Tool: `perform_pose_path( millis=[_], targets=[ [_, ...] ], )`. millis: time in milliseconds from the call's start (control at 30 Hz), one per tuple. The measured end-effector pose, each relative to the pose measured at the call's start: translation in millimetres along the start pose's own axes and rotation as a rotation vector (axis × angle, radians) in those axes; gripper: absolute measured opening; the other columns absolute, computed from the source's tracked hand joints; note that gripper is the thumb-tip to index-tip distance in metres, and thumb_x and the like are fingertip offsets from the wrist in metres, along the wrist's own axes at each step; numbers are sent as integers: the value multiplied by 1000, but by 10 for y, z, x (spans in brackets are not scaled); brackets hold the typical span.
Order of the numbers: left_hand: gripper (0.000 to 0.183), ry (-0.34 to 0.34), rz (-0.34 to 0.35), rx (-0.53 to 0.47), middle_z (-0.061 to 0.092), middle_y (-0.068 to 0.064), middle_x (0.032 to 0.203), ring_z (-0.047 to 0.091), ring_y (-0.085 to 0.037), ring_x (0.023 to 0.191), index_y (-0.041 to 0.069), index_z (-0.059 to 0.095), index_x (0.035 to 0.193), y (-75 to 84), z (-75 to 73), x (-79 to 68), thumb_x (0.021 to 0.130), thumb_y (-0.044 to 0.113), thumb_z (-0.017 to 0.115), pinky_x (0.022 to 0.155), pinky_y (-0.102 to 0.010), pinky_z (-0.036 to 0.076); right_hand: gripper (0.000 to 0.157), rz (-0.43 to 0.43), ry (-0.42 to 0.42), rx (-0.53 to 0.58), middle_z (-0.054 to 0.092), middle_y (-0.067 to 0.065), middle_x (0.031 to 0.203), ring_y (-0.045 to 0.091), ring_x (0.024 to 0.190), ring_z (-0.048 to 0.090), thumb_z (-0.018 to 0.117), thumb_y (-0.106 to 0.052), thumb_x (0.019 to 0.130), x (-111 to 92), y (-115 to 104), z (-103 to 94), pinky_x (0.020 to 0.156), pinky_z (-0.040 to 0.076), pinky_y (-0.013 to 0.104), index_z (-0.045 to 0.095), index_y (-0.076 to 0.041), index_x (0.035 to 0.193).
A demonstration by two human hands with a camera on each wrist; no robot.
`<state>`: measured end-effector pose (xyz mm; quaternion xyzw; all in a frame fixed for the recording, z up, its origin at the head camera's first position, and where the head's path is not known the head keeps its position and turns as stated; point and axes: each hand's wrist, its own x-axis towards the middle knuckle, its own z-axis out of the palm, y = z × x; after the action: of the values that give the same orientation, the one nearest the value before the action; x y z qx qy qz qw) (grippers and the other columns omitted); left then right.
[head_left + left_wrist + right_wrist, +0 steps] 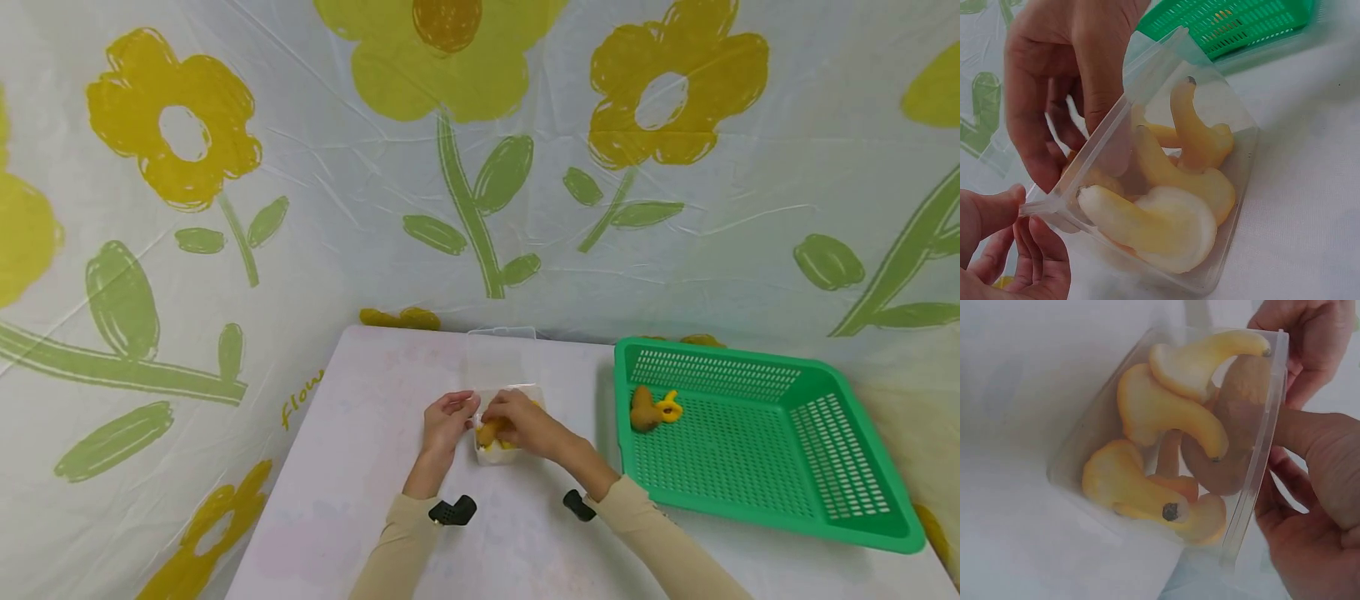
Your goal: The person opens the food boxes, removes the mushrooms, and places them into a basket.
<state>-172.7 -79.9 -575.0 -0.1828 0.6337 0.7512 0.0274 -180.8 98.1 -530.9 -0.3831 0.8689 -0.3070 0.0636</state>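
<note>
A clear plastic box stands on the table, tilted in both wrist views by the camera angle. Inside lie several yellow pieces with curved necks and dark tips, shaped like mushrooms or small gourds. My left hand pinches the box at a corner of its rim between thumb and fingers. From above, my right hand reaches into the box, its fingers curled round a brown rounded piece. Through the clear wall that brown piece shows beside the yellow ones, partly hidden by them.
Behind the box lies its clear lid, folded open. A green basket stands to the right, with a brown piece and a yellow looped piece near its left wall. A flower-printed sheet hangs behind the table.
</note>
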Motion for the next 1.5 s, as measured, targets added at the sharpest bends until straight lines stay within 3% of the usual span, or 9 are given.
perform_pose_path(
  millis=[267,533,733,933,1167,1500],
  targets=[
    [31,-1,5,-6,68,-4,88,57,-13,75,-5,70,115,-25,6,21,91,12,79,63,-20,51,23,-78,36,-186,71,5,108,23,103,58,82,-3,86,-45,-29,-30,95,53,35,72,-6,106],
    [32,-3,24,-20,68,-4,88,57,-11,75,-7,70,116,-25,7,19,91,10,80,61,-20,50,25,-209,121,-237,70,5,104,21,96,63,82,-7,86,-140,-25,-129,91,56,35,72,-4,109],
    [29,15,12,0,67,-3,87,57,-11,74,-4,71,113,-12,14,9,91,11,80,61,-21,51,29,-86,129,-92,68,5,109,19,95,64,79,-8,90,-263,-53,-274,87,58,31,70,-5,117],
    [28,30,-2,10,68,-4,88,58,-14,76,-3,72,112,0,22,-3,90,12,81,63,-22,52,28,-47,201,36,68,4,106,21,90,64,77,-10,93,-355,31,-388,83,59,36,68,-3,118],
    [28,28,3,11,67,-4,87,57,-14,76,-3,72,112,-3,17,15,90,12,81,62,-20,51,28,47,255,276,71,7,109,24,93,68,78,-10,92,-455,130,-510,85,60,41,68,-2,117],
    [30,30,0,31,68,-8,91,58,-21,78,-2,71,114,-5,19,40,91,14,81,62,-21,51,30,267,283,423,69,12,112,29,100,66,76,-15,95,-629,232,-710,84,57,24,66,-2,119]
  ],
)
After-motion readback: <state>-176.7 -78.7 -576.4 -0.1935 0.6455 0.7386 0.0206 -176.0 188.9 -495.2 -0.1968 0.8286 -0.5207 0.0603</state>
